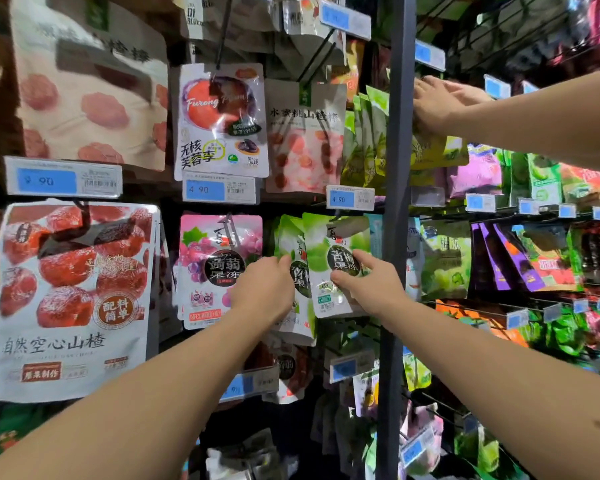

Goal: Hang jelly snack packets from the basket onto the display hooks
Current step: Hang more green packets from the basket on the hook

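A green jelly packet [329, 251] with a round black label hangs at the front of a hook [342, 216] in the middle of the rack. My right hand [371, 285] pinches its lower right part, thumb and index finger on the front. Behind it hang more green jelly packets [286, 237]. My left hand [264, 289] holds their left edge with its thumb on top and its fingers curled out of sight. A pink grape jelly packet [219, 265] hangs just to the left. The basket is not in view.
Another person's hand [437, 102] reaches in from the right onto the upper packets beyond the grey upright post [395, 202]. Blue price tags [349, 199] stick out on hook ends. Large hawthorn snack bags [73, 292] hang at the left, and mixed snack packets fill the right rack.
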`<state>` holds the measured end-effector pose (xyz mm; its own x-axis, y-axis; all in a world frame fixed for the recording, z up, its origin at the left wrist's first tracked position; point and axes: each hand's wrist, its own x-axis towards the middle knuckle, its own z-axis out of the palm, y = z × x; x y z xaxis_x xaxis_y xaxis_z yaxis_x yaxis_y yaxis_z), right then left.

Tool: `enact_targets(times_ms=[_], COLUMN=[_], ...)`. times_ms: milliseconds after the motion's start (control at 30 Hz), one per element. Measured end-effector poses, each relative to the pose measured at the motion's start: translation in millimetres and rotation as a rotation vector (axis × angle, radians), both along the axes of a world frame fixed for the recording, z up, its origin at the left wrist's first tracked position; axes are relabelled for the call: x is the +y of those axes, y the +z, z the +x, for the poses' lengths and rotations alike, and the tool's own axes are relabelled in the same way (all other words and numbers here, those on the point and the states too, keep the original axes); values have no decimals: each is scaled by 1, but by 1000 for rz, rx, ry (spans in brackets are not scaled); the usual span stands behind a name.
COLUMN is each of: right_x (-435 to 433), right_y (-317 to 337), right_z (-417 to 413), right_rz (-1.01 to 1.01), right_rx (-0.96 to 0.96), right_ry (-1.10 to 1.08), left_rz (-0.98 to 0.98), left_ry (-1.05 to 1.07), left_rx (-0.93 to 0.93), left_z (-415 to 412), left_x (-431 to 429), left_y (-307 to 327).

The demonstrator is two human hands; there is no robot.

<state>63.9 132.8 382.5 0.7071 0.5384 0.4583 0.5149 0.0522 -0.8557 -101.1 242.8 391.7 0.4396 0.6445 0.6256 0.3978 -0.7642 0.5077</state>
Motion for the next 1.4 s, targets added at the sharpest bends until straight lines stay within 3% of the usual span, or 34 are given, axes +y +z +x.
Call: enact_targets(times_ms=[233,533,900,1100,1267,1400], right_x=[37,111,110,59,3,-16], right_y=[-12,-24,-7,-9,-14,-16], right_z=[-2,37,24,-6,-47,-57], right_rz=[-51,-120,-155,-131,-41,-57], right_rx=[-103,-81,-31,-155,-141,-128], right_ry=[-98,-190,-83,-133,244,310], left_rz=[-17,-55,-85,-152,-257,-318], left_ry=[8,4,-33,-5,4,-41], left_rx=[-139,-235,-253,-264,-322,-368], left_z=[-41,-48,-48,-43,-22,-4], left_x=[17,28,25,10,-3,-18], left_y=[-3,-7,-8,-7,-2,1])
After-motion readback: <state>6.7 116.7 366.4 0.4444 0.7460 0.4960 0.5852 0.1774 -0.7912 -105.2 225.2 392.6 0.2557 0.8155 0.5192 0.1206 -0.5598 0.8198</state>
